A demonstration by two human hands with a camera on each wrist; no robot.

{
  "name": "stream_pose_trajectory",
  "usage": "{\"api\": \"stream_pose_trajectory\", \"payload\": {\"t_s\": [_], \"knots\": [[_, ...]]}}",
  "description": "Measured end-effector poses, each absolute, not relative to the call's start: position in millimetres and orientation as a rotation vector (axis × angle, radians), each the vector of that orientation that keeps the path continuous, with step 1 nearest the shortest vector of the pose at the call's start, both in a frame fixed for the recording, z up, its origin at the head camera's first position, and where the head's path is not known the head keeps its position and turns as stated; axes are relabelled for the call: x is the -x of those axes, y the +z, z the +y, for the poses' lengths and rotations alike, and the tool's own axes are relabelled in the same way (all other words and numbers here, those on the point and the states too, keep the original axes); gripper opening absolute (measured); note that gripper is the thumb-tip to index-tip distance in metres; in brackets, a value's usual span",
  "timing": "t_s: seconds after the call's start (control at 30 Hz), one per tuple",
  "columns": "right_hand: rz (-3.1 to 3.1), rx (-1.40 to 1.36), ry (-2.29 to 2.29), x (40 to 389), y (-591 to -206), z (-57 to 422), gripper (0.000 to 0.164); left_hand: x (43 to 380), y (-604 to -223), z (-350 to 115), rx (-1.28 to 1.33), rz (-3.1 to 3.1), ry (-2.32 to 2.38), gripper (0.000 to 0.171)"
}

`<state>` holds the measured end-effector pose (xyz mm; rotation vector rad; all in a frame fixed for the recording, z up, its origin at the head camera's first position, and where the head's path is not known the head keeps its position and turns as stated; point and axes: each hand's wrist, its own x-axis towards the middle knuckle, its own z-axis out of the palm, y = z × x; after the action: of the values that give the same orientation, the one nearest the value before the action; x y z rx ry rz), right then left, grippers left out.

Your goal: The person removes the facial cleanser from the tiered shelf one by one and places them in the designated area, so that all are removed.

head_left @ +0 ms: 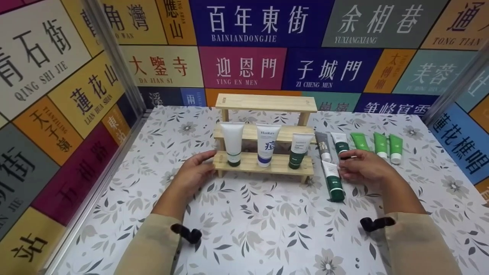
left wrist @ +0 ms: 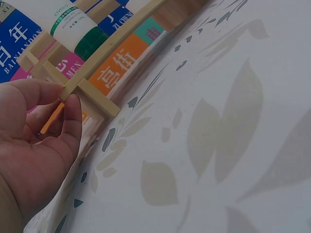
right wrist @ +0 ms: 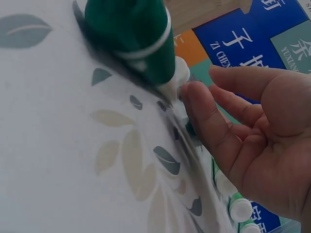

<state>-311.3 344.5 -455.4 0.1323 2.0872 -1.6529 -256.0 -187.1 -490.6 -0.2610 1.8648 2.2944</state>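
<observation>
My left hand (head_left: 195,172) pinches the left end of the lowest step of a three-step wooden rack (head_left: 263,100); the left wrist view has the thumb and fingers at that wooden corner (left wrist: 73,87). Three tubes stand cap-down on the lowest step: a white tube with a dark green cap (head_left: 232,143), a white tube with a blue cap (head_left: 266,145) and a white-and-green tube (head_left: 299,151). To the rack's right, my right hand (head_left: 366,168) hovers beside a lying white-and-green tube (head_left: 333,181). Its thumb and fingers (right wrist: 204,107) are apart, with nothing between them.
Behind the right hand lie a grey tube (head_left: 323,146), another white-and-green tube (head_left: 339,140) and three bright green tubes (head_left: 395,147). A flower-patterned cloth (head_left: 252,229) covers the table. Panels with printed street names (head_left: 240,68) surround it at the back and sides.
</observation>
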Motion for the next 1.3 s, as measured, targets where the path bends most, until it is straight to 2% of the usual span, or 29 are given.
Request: {"api": "stream_pose_trajectory", "payload": {"t_s": [0.23, 0.5, 0.97, 1.3], "knots": [[2.223, -0.026, -1.627, 311.6, -444.6, 336.1, 0.037, 256.9, -491.1, -187.4, 0.248, 1.855, 2.302, 0.052], [2.283, 0.069, -1.731, 300.2, -429.0, 314.3, 0.026, 256.8, -491.9, -188.7, 0.253, 1.859, 2.291, 0.052], [2.257, 0.141, -1.892, 291.0, -425.0, 280.5, 0.034, 255.6, -491.4, -186.0, 0.242, 1.868, 2.294, 0.052], [2.234, 0.2, -2.0, 287.9, -420.3, 255.7, 0.031, 256.2, -492.4, -188.0, 0.259, 1.863, 2.291, 0.052]]}}
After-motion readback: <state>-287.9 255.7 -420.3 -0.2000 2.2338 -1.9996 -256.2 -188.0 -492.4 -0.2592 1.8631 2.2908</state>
